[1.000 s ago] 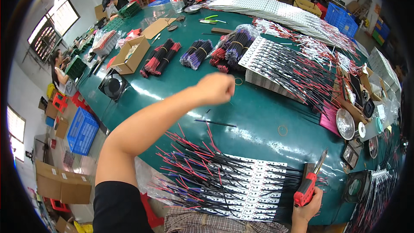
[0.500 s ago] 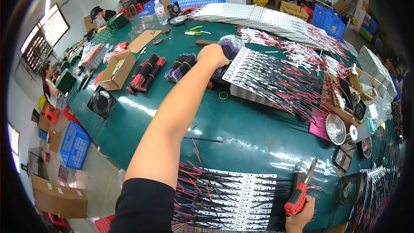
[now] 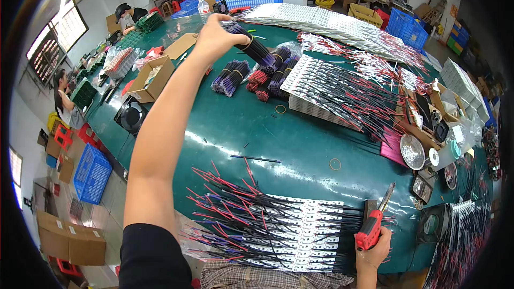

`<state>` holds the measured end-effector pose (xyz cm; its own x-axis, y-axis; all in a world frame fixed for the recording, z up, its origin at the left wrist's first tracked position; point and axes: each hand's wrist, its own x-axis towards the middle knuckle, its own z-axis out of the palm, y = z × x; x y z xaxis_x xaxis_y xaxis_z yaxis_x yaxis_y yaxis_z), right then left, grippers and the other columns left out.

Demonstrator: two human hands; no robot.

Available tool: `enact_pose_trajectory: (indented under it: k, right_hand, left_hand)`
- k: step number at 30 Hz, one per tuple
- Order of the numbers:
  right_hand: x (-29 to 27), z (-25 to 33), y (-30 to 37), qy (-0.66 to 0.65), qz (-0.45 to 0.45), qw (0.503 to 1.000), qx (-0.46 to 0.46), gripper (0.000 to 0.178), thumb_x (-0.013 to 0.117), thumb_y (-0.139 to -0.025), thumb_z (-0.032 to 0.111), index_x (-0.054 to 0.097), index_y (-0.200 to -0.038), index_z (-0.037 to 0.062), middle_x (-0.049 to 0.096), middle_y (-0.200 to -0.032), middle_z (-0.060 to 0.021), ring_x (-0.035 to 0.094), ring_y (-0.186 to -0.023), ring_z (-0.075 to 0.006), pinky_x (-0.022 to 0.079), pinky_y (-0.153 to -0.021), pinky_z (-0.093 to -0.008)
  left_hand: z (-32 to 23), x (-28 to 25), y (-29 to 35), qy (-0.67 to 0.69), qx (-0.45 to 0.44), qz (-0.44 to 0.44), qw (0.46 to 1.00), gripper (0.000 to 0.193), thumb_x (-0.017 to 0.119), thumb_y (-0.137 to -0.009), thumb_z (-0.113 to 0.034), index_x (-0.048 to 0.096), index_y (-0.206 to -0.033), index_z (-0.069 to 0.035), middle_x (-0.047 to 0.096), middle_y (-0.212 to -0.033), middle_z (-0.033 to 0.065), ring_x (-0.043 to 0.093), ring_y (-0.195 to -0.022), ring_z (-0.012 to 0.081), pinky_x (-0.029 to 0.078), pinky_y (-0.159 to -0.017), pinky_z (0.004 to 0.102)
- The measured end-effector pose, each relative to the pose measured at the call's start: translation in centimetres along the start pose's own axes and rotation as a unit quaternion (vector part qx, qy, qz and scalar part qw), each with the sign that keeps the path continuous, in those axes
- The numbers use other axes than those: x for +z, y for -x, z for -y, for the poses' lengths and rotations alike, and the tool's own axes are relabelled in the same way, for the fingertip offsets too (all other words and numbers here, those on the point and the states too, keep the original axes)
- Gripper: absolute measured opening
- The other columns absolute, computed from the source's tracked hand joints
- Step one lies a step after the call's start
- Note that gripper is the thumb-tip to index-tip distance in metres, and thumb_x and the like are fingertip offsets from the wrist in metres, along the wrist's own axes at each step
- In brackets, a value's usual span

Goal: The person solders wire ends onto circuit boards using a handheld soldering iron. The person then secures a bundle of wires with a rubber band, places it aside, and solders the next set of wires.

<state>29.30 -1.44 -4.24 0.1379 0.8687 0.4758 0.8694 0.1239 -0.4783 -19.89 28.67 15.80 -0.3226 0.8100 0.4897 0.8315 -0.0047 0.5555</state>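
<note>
My left hand (image 3: 216, 38) is stretched out over the table, closed around a bundle of black wires (image 3: 256, 51) with purple ends, tied with a band. Below it lie more tied bundles of purple-ended wires (image 3: 231, 78) and some red-ended wires (image 3: 258, 80). My right hand (image 3: 377, 251) grips a red soldering gun (image 3: 369, 233), its metal tip pointing up and away. Beside it, close to me, lies a row of white circuit strips (image 3: 310, 230) with black and red wires attached on both sides.
The green table (image 3: 225, 128) bears a stack of wired white strips (image 3: 316, 83), a small black fan (image 3: 130, 115), a cardboard box (image 3: 151, 79) and a metal dish (image 3: 412, 152). A blue crate (image 3: 92, 173) stands on the floor at left. Other people sit farther off.
My left hand has lifted a wire bundle from beside the strip stack and moved left with it. The right hand still holds the soldering gun, nearly in place.
</note>
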Motion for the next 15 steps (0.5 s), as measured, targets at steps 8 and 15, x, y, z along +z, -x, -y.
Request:
enact_pose_trajectory:
  k: [8, 15]
  right_hand:
    - [-4.4, 2.6, -1.6, -0.262, -0.080, 0.959, 0.066, 0.057, 0.069, -0.089, -0.012, 0.044, -0.140, -0.0026, 0.061, -0.095, -0.0059, 0.060, -0.083, -0.0130, 0.053, -0.076, -0.0319]
    - [-3.9, 11.2, -6.9, -0.367, -0.028, 0.930, -0.011, 0.057, 0.067, -0.091, -0.013, 0.042, -0.139, 0.0039, 0.066, -0.105, -0.0044, 0.062, -0.094, -0.0098, 0.048, -0.090, -0.0264]
  left_hand:
    - [-3.7, -4.8, 9.7, 0.491, -0.073, 0.180, 0.849, 0.054, 0.086, -0.078, -0.025, 0.064, -0.122, -0.001, 0.071, -0.103, 0.0078, 0.068, -0.091, 0.0145, 0.054, -0.086, 0.0304]
    - [-10.5, -1.4, 20.4, 0.569, -0.176, 0.388, 0.704, 0.038, 0.071, -0.086, -0.031, 0.069, -0.112, -0.003, 0.069, -0.097, 0.0052, 0.068, -0.092, 0.0164, 0.056, -0.081, 0.0318]
